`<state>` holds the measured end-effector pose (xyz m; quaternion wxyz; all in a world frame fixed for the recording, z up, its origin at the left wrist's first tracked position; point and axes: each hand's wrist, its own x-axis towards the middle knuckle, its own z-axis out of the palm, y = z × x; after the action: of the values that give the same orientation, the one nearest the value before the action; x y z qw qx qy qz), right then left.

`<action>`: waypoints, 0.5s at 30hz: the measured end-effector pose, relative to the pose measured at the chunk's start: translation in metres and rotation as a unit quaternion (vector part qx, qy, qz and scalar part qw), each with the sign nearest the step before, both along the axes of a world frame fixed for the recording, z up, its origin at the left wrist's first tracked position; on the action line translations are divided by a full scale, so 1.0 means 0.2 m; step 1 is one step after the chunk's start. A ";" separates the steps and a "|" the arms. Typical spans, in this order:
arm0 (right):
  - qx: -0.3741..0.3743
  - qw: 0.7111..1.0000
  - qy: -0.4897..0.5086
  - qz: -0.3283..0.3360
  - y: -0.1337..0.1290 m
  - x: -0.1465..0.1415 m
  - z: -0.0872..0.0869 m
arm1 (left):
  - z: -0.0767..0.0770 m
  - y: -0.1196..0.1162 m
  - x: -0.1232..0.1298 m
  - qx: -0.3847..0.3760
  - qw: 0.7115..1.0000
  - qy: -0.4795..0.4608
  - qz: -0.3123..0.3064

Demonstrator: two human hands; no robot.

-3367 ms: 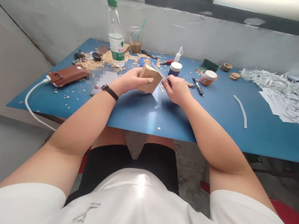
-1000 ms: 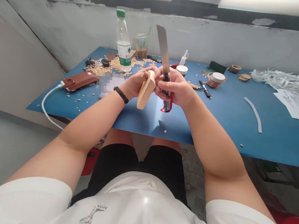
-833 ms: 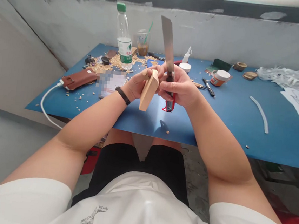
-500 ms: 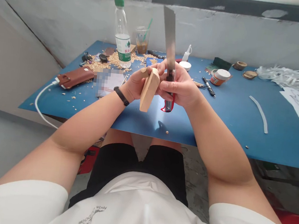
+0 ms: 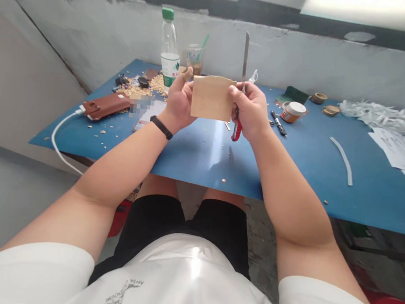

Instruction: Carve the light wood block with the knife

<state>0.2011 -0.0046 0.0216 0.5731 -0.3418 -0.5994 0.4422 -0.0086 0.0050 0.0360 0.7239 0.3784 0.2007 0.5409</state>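
Note:
A pale wooden block [image 5: 213, 98] is held up over the front of the table, its broad face toward me and its top edge slightly uneven. My left hand [image 5: 181, 100] grips its left side, with a brown wrap on the thumb. At the block's right edge, the thumb of my right hand [image 5: 253, 110] presses on the wood. That same hand also holds a utility knife [image 5: 237, 129] with a red and black handle; its long blade points up and shows nearly edge-on.
On the blue table [image 5: 293, 175], a bottle [image 5: 169, 65], a cup [image 5: 196, 60] and wood shavings stand behind my left hand. A brown phone case [image 5: 106, 106] with a white cable lies left. Rightward are a jar [image 5: 293, 111], a pen [image 5: 278, 123], paper strips and a white strip [image 5: 343, 161].
The block has turned from its narrow side to its broad face. The knife blade has turned from flat to nearly edge-on. My hands have moved slightly apart.

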 end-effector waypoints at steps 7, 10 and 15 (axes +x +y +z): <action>-0.023 1.000 0.000 0.004 0.09 0.01 -0.08 | -0.06 0.01 -0.02 0.121 0.991 0.057 -0.023; -0.024 1.000 -0.020 0.001 0.09 -0.01 -0.10 | -0.07 0.00 -0.02 0.117 0.988 0.093 -0.034; -0.024 0.999 -0.024 -0.013 0.09 -0.04 -0.11 | -0.06 -0.03 -0.01 0.109 0.987 0.101 -0.057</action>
<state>0.1927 0.0124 -0.0013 0.5556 -0.3739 -0.5977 0.4407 -0.0109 -0.0001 0.0244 0.6838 0.5191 0.1906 0.4761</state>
